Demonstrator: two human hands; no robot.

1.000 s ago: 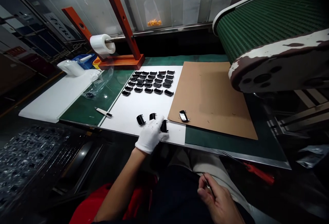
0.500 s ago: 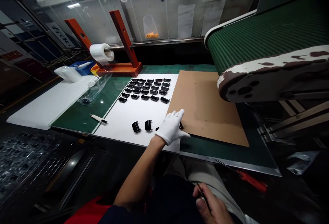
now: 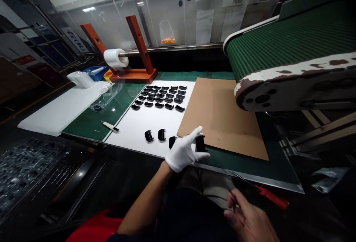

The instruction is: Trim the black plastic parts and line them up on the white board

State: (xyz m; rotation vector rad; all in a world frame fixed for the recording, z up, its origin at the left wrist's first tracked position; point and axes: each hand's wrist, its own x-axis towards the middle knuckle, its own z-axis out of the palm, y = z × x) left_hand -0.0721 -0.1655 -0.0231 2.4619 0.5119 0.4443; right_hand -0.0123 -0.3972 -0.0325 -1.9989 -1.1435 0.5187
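Observation:
My left hand (image 3: 183, 151), in a white glove, is at the front edge of the white sheet. Its thumb and fingers are closed around the edges of a black plastic part (image 3: 200, 144). Beside the glove lies another black part (image 3: 172, 142), partly covered by it. Two more, a black part (image 3: 161, 135) and a black part (image 3: 148, 135), lie further left. My bare right hand (image 3: 247, 216) is low over my lap, fingers pinched on a thin dark tool (image 3: 233, 196) whose kind I cannot make out.
Several black parts (image 3: 159, 100) lie in rows on the white sheet (image 3: 130, 132). A cardboard sheet (image 3: 222, 116) lies to the right, under a green conveyor (image 3: 278, 45). A cutter knife (image 3: 109, 126), a film roll (image 3: 115, 58) on an orange stand and a red-handled screwdriver (image 3: 271, 196) are around.
My left hand has drawn slightly back toward me, and the black part between its fingers shows more fully. My right hand has moved right and down. The view has shifted a little.

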